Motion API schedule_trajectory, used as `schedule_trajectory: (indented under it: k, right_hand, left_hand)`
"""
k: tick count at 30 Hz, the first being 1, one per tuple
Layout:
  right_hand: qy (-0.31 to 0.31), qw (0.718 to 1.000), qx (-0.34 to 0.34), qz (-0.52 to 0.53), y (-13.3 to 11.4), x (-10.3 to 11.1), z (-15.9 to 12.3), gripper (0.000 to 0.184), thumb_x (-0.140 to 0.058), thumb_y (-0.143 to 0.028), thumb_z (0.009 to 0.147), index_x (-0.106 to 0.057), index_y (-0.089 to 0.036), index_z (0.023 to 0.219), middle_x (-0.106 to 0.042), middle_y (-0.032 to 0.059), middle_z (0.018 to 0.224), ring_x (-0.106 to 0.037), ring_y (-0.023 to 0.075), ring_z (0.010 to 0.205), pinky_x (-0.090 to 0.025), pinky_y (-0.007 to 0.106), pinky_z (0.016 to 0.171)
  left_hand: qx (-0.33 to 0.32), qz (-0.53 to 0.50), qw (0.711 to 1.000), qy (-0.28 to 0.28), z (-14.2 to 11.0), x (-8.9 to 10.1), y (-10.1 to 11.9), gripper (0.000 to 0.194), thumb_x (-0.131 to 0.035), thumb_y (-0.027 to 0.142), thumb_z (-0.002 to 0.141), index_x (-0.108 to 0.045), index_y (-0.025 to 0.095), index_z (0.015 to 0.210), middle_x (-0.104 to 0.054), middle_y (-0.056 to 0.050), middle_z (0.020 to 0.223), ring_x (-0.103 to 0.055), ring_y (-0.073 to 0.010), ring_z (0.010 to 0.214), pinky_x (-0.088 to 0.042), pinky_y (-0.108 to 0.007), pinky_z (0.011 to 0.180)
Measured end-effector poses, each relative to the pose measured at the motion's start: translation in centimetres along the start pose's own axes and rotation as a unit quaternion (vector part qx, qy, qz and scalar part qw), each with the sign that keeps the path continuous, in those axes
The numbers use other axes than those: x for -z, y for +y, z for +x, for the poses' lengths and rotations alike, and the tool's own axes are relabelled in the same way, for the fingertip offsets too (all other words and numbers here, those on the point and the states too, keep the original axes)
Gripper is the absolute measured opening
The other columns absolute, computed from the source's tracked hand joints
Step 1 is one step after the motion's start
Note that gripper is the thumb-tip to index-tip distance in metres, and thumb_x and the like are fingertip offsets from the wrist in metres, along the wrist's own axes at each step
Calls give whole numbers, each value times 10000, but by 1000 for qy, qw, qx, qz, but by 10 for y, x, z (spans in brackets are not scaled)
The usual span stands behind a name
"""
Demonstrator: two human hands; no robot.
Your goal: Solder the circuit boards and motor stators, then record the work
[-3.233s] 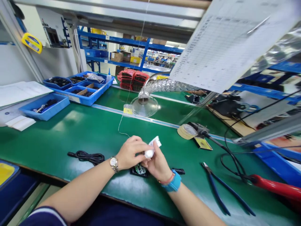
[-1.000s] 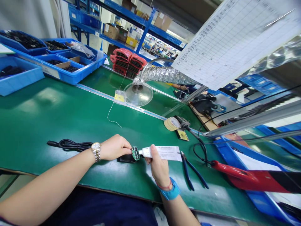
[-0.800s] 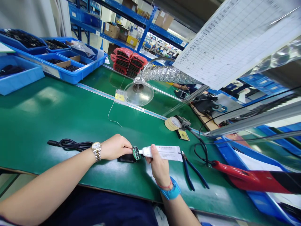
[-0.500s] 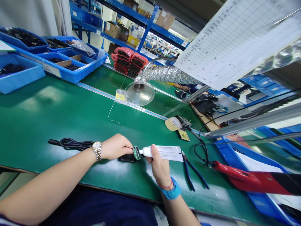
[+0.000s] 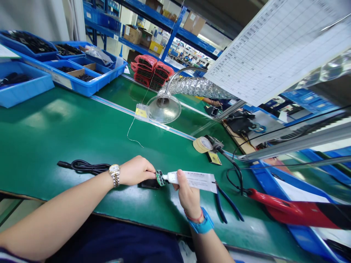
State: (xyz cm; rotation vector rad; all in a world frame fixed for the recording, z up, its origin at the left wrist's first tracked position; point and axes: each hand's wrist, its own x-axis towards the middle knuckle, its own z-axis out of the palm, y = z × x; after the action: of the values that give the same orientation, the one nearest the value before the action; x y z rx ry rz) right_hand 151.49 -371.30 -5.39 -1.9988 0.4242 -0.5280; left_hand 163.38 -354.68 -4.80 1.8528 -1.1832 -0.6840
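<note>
My left hand (image 5: 137, 170) is closed in a pinch on a small green circuit board (image 5: 160, 178), holding it on edge. Wrapped around a white squeeze tube (image 5: 201, 181), my right hand (image 5: 188, 194) points its nozzle left. The nozzle tip is at the face of the board; whether they touch I cannot tell. Beneath the board a black flat piece (image 5: 149, 183) lies on the table, partly hidden by my left hand. A coiled black cable (image 5: 89, 167) lies behind my left wrist. Blue-handled pliers (image 5: 223, 202) rest to the right, their jaws partly behind the tube.
A red-handled tool (image 5: 290, 210) lies at the right over a blue tray (image 5: 304, 239). Behind my hands are a tape roll (image 5: 202, 144) and a metal lamp-shaped hood (image 5: 163, 109). Blue parts bins (image 5: 82, 86) stand back left. A printed sheet (image 5: 255, 54) hangs upper right.
My right hand and the tube have shifted slightly right and down, with the tube's tail tilting lower. My left hand keeps its pinch on the board.
</note>
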Motion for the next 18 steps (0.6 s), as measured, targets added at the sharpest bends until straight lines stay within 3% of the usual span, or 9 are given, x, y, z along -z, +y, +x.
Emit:
schedule_trajectory:
  k: [8, 12, 15, 18]
  right_hand:
    - [62, 998, 30, -9, 14, 8, -9, 349, -680, -380, 725, -520, -254, 441, -478, 1, 457, -498, 190, 557, -426, 322, 591]
    - [73, 997, 33, -17, 20, 11, -13, 212, -703, -395, 695, -623, -247, 567, -528, 4, 489, -541, 204, 584, -448, 326, 584]
    - [71, 995, 66, -13, 23, 13, -15, 179, -704, -411, 699, -678, -234, 703, -625, 20, 598, -571, 202, 611, -466, 328, 600]
    - [48, 993, 98, -47, 27, 15, -15, 182, -669, -410, 745, -680, -231, 715, -661, 31, 666, -583, 191, 620, -469, 323, 612]
  left_hand:
    - [2, 6, 1000, -1, 0, 0, -1, 296, -497, 240, 813, -537, 146, 535, -442, 33, 526, -429, -97, 547, -293, -211, 553]
    - [5, 5, 1000, -1, 1, -1, -1, 277, -497, 233, 815, -586, 141, 569, -542, 10, 594, -489, -110, 598, -319, -205, 573]
    - [10, 4, 1000, -2, 1, 0, 0, 273, -497, 233, 815, -600, 138, 581, -570, 3, 618, -506, -112, 610, -326, -203, 576]
    - [10, 3, 1000, -2, 1, 0, 1, 275, -496, 236, 815, -591, 137, 576, -560, 5, 609, -500, -110, 601, -322, -204, 573]
